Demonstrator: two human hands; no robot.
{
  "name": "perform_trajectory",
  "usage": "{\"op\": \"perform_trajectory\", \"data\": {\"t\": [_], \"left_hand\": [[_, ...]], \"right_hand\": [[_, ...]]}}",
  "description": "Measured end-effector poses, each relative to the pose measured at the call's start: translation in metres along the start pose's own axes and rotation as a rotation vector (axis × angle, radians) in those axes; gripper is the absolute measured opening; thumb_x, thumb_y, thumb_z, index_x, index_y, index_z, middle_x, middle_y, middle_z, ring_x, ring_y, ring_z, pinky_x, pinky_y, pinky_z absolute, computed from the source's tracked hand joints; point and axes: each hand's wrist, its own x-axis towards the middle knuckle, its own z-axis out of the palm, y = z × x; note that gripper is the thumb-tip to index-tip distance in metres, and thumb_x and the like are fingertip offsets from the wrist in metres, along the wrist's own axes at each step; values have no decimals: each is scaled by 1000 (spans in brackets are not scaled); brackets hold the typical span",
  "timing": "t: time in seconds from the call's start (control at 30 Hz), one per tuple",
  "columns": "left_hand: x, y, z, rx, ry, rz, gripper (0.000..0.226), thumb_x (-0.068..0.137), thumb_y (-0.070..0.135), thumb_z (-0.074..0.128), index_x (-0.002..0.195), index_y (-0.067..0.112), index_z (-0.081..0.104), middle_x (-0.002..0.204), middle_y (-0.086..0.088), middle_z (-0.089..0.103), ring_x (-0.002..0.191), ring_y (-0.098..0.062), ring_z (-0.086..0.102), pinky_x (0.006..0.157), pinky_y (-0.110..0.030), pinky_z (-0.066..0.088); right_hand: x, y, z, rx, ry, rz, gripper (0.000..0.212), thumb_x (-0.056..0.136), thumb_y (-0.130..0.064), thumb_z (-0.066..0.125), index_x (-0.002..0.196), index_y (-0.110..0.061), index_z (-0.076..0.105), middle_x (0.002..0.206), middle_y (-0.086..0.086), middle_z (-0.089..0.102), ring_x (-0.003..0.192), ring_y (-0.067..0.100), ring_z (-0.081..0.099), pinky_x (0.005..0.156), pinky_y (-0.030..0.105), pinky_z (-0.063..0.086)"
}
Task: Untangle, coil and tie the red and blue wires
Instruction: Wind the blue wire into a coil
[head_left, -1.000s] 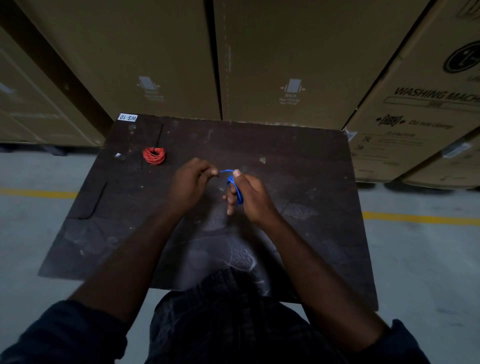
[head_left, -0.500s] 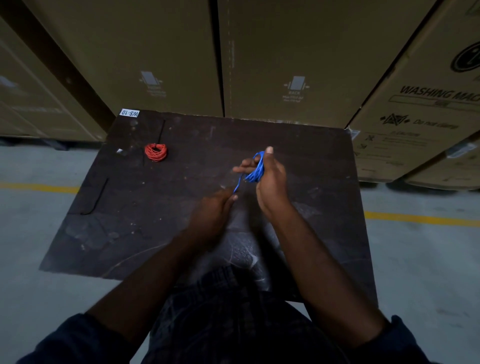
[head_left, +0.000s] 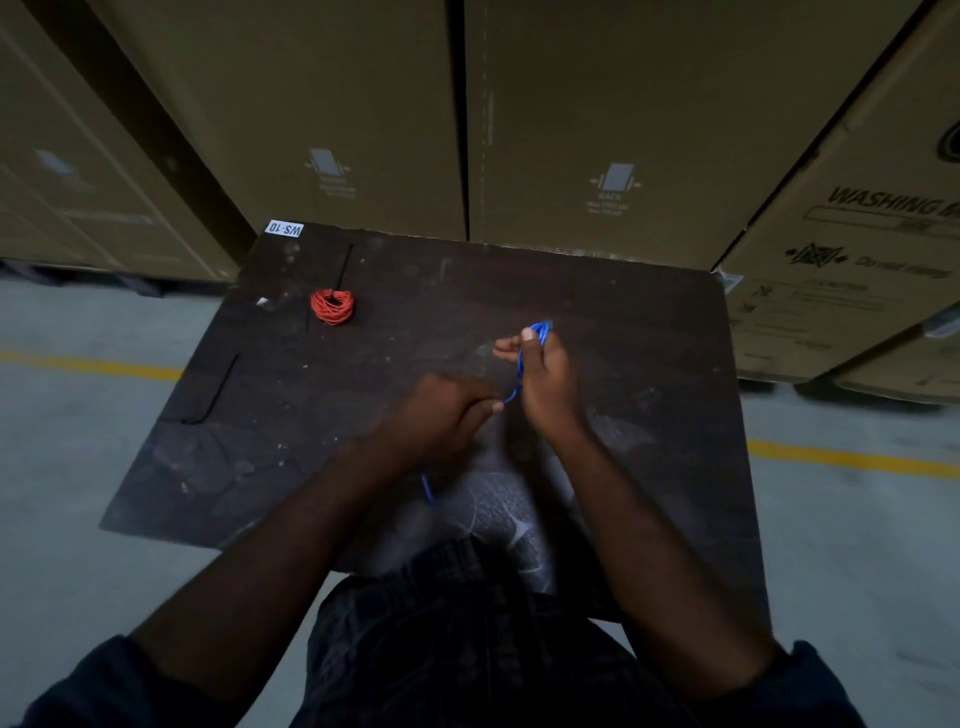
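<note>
A small coil of red wire (head_left: 332, 306) lies on the dark table (head_left: 649, 332) at the far left, away from both hands. My right hand (head_left: 545, 379) holds a bundle of blue wire (head_left: 537, 332) raised above the table's middle, loops sticking out past the thumb. A strand of the blue wire runs down from it to my left hand (head_left: 441, 415), which pinches it between the fingertips. A short blue end shows below my left wrist.
Tall cardboard boxes (head_left: 597, 130) stand close behind the table, and more at the right (head_left: 852, 249). A white label (head_left: 284, 229) marks the table's far left corner. Grey floor with a yellow line (head_left: 852, 460) lies on both sides.
My right hand lifted the blue bundle up and away to the right. My left hand dropped toward me, drawing a strand of blue wire taut between the hands. The red coil stayed put.
</note>
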Motion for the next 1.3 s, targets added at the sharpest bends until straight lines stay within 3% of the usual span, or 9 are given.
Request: {"op": "perform_trajectory", "data": {"t": [0.2,0.27,0.47,0.57,0.73,0.87,0.97,1.13,1.3], "left_hand": [[7,-6,-38,-15,198,-115,18,89,24,58,74,15,65,64,6,62,62,-9,57,59,-22,36],[12,-7,-47,-30,208,-90,16,89,20,58,76,16,66,65,13,55,63,-7,56,60,-18,35],[23,-25,-47,47,204,-121,22,89,38,50,85,23,67,81,4,62,77,-15,59,68,-31,45],[25,-42,-34,69,224,-213,29,89,37,44,82,17,62,81,-3,60,78,-24,58,68,-38,46],[12,-53,-1,-60,216,-287,32,90,32,41,75,9,57,73,-6,58,71,-24,55,67,-32,37],[-4,-43,16,-128,256,-349,22,93,21,46,79,8,58,70,-3,57,64,-4,43,61,-23,31],[-13,-32,27,-121,271,-329,24,95,25,45,87,7,60,75,-8,64,67,-14,51,61,-20,30],[-15,-18,34,-154,247,-325,21,92,23,48,94,8,63,77,-5,64,66,-10,50,61,-20,30],[-23,-15,42,-161,216,-246,23,90,11,50,107,6,64,95,-12,67,86,-16,57,74,-16,35]], "right_hand": [[-6,2,-16,-339,-182,-131,41,96,-36,35,88,-6,62,85,6,72,81,18,68,81,32,49],[-11,-1,-19,-423,-265,-164,43,97,-38,34,86,-8,62,83,8,72,82,22,67,80,33,48],[-27,-18,-16,-377,-564,-3,66,88,-67,29,70,-12,61,64,7,70,60,15,68,69,34,52],[-34,-22,-14,-222,-630,118,52,95,-51,43,66,-10,55,62,16,68,52,28,66,56,31,47],[-34,-39,-16,124,-582,256,42,102,-28,39,66,-8,49,55,15,62,44,28,61,59,35,46],[-26,-49,-22,262,-489,259,46,102,-24,35,61,-8,47,48,11,60,41,27,60,69,41,46],[-21,-51,-25,346,-416,283,46,102,-25,35,61,-7,45,48,9,60,42,28,61,72,44,48],[-18,-58,-20,417,-307,302,48,102,-26,36,59,-7,42,46,10,58,42,28,62,53,34,51],[-15,-58,-19,489,-191,362,47,101,-28,41,60,-6,44,47,11,60,42,27,62,48,31,53]]}}
